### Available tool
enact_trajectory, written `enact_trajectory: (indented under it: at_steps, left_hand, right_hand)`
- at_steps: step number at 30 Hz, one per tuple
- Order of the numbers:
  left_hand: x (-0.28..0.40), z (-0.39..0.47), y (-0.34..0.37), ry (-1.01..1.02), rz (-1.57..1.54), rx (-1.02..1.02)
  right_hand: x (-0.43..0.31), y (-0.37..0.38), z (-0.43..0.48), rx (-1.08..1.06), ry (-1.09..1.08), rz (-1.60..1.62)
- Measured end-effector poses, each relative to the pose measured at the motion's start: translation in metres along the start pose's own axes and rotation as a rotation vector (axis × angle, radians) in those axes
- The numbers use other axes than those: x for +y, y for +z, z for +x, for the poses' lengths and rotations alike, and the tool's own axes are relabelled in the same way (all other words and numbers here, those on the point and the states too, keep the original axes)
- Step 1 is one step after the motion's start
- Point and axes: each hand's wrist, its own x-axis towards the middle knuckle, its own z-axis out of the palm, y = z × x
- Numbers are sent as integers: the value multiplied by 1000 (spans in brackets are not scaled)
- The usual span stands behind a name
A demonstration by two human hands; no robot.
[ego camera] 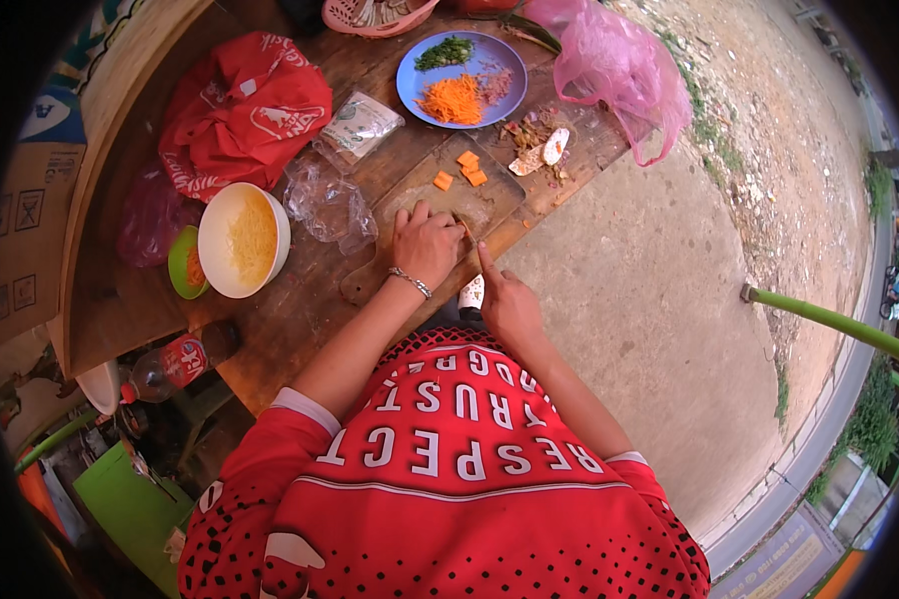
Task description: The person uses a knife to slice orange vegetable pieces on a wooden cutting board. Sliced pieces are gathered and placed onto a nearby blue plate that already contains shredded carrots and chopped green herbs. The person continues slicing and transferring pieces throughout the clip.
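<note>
My left hand [427, 241], with a chain bracelet at the wrist, presses down on a wooden cutting board [412, 195]. A thin orange piece of carrot [461, 222] shows at its fingertips. My right hand [511, 303] grips a knife [470, 233] beside it, index finger stretched forward along the blade. The knife's handle is hidden in the palm. Farther up the board lie several flat cut carrot pieces [470, 169]. Beyond the board, a blue plate [508, 112] holds shredded carrot [451, 100], chopped greens [445, 54] and chopped shallot [494, 84].
Left of the board are a crumpled clear plastic bag [330, 201], a white bowl [285, 239] of pale yellow shreds, a green bowl [182, 278] and a red bag [243, 112]. Vegetable peelings [528, 138] and a pink plastic bag [622, 75] lie toward the table's right edge. A bottle [168, 368] is at lower left.
</note>
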Motion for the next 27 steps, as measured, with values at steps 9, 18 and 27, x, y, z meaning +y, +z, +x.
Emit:
enact_trajectory:
  at_steps: [9, 18, 27]
  left_hand:
    - [1, 1, 2, -10, -33, 43]
    - [1, 1, 1, -20, -26, 33]
    - [0, 2, 0, -24, -66, 58]
  right_hand:
    - [14, 18, 10, 43, -34, 76]
    - [2, 3, 7, -1, -10, 19]
    - [0, 8, 18, -3, 11, 75]
